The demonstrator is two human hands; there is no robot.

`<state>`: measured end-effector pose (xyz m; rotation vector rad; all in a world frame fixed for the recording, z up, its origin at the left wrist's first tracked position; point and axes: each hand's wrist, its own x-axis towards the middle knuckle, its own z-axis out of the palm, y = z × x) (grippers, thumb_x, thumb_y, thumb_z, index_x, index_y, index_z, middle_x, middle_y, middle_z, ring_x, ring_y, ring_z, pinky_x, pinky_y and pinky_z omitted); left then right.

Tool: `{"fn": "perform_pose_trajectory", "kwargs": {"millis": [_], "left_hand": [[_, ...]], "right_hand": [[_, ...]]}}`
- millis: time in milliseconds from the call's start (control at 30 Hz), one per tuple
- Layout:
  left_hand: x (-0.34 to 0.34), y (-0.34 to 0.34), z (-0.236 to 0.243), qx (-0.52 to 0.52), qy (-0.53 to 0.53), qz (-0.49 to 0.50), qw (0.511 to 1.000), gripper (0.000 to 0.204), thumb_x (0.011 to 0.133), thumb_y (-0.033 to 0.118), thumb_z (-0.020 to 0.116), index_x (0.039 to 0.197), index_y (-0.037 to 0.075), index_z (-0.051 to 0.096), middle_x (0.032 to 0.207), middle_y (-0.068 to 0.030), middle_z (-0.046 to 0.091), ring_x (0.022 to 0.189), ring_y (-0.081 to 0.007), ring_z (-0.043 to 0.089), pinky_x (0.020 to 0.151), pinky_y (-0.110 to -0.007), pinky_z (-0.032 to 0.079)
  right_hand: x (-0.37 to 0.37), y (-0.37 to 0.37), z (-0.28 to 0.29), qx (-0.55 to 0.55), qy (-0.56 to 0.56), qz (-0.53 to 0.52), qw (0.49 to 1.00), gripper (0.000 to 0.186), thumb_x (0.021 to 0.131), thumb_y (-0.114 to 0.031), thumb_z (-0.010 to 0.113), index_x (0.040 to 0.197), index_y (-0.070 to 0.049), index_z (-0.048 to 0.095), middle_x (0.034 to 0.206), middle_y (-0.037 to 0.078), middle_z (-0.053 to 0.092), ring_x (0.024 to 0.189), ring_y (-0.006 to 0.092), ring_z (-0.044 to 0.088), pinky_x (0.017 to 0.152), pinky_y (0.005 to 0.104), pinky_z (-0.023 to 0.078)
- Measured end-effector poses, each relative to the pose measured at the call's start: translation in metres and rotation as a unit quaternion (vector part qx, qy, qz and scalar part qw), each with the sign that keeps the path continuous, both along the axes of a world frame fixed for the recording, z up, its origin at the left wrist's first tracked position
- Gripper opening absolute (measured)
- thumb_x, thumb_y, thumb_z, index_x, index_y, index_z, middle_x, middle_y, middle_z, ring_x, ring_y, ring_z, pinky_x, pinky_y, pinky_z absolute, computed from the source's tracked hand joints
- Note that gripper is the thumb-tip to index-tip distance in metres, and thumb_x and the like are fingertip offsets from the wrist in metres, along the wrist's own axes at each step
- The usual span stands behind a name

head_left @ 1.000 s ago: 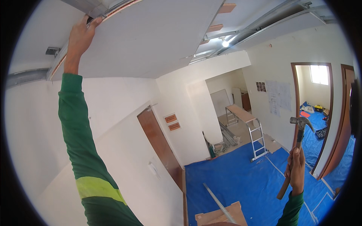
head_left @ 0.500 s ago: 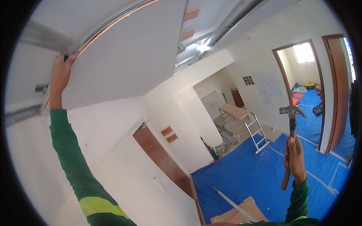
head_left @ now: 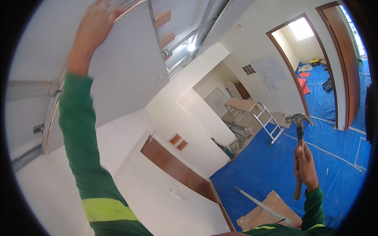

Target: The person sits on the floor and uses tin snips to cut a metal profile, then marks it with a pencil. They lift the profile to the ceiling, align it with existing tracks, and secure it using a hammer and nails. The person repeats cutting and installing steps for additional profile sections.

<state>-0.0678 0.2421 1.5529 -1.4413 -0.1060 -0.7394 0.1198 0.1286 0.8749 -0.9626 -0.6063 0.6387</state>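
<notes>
My right hand (head_left: 305, 167) is closed round the wooden handle of a claw hammer (head_left: 300, 133). The hammer is upright, its steel head at the top and claw pointing right. Overhead on the left, my left hand (head_left: 94, 27) reaches up to the edge of a grey ceiling panel (head_left: 126, 67). Its fingers look stretched and apart against that edge, slightly blurred, with the tips near the picture's upper rim. A thin metal rail with a reddish line (head_left: 132, 8) runs along the panel edge beside the fingers.
A work platform with ladder legs (head_left: 242, 104) stands across the room on blue sheeting (head_left: 260, 161). Below lie a cardboard sheet (head_left: 271, 204) and a long metal strip (head_left: 256, 201). Metal profiles (head_left: 238, 129) are piled by the wall. Ceiling framing (head_left: 185, 41) is exposed. A brown door (head_left: 173, 167) is shut.
My left hand has moved along the panel edge, up and to the right, off the metal joint it was touching. The view has shifted; my right hand still grips the hammer.
</notes>
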Motion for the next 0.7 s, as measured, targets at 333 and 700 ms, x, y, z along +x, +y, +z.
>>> {"fn": "perform_pose_trajectory", "kwargs": {"millis": [333, 700], "left_hand": [[0.069, 0.038, 0.054, -0.271, -0.005, 0.108, 0.956, 0.050, 0.109, 0.032, 0.058, 0.145, -0.003, 0.058, 0.136, -0.0255, 0.069, 0.129, -0.0393, 0.064, 0.111, -0.045, 0.047], [0.071, 0.050, 0.059, -0.352, -0.025, 0.019, 0.935, 0.054, 0.104, 0.036, 0.062, 0.146, 0.002, 0.061, 0.138, -0.0216, 0.069, 0.129, -0.0348, 0.063, 0.113, -0.044, 0.046]], "right_hand": [[-0.011, -0.049, -0.050, -0.045, 0.062, -0.009, 0.997, 0.043, 0.116, -0.054, 0.050, 0.107, -0.012, 0.053, 0.074, -0.004, 0.045, 0.044, 0.0030, 0.043, 0.037, 0.0224, 0.040], [-0.005, -0.081, -0.074, -0.075, 0.060, -0.044, 0.994, 0.041, 0.117, -0.051, 0.049, 0.105, -0.012, 0.052, 0.075, -0.003, 0.046, 0.042, 0.0033, 0.043, 0.035, 0.0226, 0.039]]}}
